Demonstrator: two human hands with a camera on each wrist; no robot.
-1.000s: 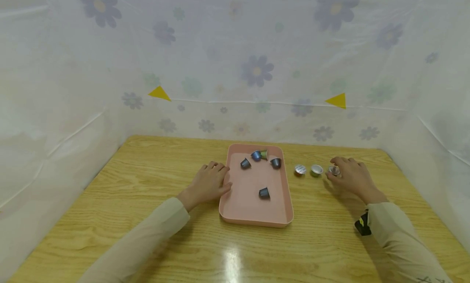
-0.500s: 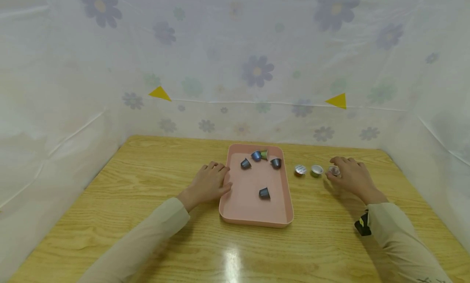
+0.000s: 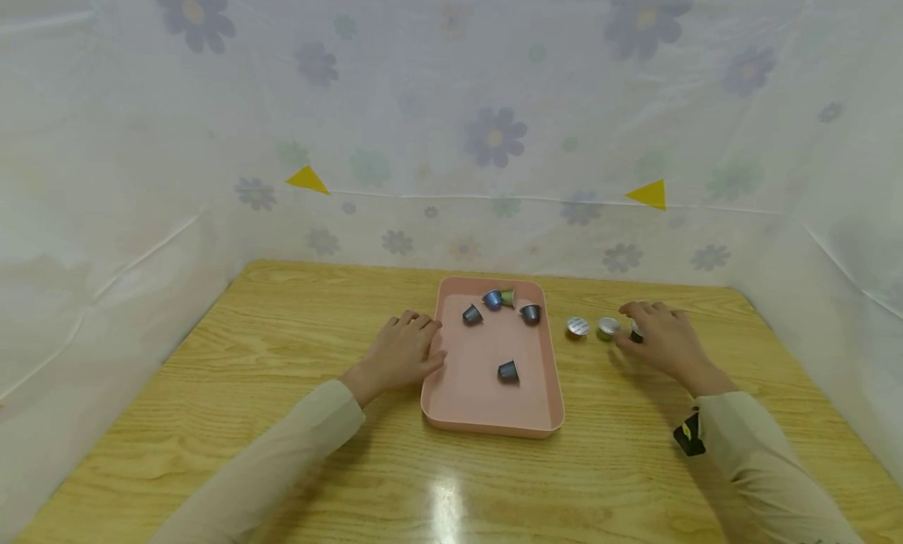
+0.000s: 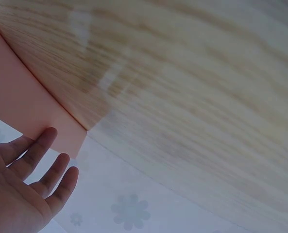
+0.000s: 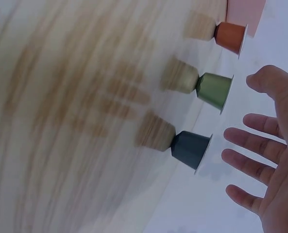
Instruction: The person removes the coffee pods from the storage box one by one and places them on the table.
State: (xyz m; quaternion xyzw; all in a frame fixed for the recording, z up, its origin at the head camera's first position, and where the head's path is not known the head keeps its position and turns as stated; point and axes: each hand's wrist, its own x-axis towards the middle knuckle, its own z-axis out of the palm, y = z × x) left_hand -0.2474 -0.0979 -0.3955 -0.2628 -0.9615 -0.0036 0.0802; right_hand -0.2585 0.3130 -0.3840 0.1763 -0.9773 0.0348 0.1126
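My left hand (image 3: 398, 349) rests on the left rim of a pink tray (image 3: 487, 428), thumb over the edge. In the left wrist view its fingers are spread and relaxed, one fingertip on the outer wall. My right hand (image 3: 666, 340) hovers with spread fingers above three coffee capsules standing lid-up in a row: an orange one (image 5: 229, 37), a green one (image 5: 214, 90) and a dark one (image 5: 190, 149). In the right wrist view the thumb is closest to the green capsule's lid. The hand partly covers the dark capsule in the head view.
Several capsules lie on their sides in the tray: a blue capsule (image 3: 492, 299), a green capsule (image 3: 507, 297) and dark ones, including a near dark capsule (image 3: 508, 371). The wood table (image 3: 339, 293) meets a flowered curtain (image 3: 423, 136) at the back and sides.
My right hand has shifted a little to the left, from over the dark capsule toward the green one. My left hand and the tray have stayed where they were.
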